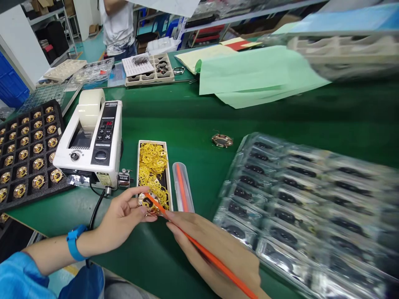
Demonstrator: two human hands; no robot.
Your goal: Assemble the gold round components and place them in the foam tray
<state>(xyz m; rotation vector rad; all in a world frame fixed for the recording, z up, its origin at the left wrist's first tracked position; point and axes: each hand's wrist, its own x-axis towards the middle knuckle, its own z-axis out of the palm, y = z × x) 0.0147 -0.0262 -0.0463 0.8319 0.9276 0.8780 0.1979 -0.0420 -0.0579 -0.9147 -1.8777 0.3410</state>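
Note:
My left hand (124, 220) pinches a small round gold-rimmed part (146, 204) by its edge, between the thumb and fingers. A dark middle with a yellow shape shows on its face. In my right hand (215, 249) is a pair of long orange tweezers (202, 248), their tips on the face of the part. Both hands are over the near end of a white box (139, 166) filled with thin yellow rings (152, 160). Beside that box lies a clear plastic case (184, 187) with an orange strip inside. Another round gold-rimmed part (222, 140) rests further back on the green table.
A white tape dispenser (107, 153) stands left, in front of a black foam tray (28, 195) of gold round parts. Clear trays (264, 253) with dark parts are stacked at right. Green paper sheets (249, 74) lie behind. A person (120, 29) stands across the table.

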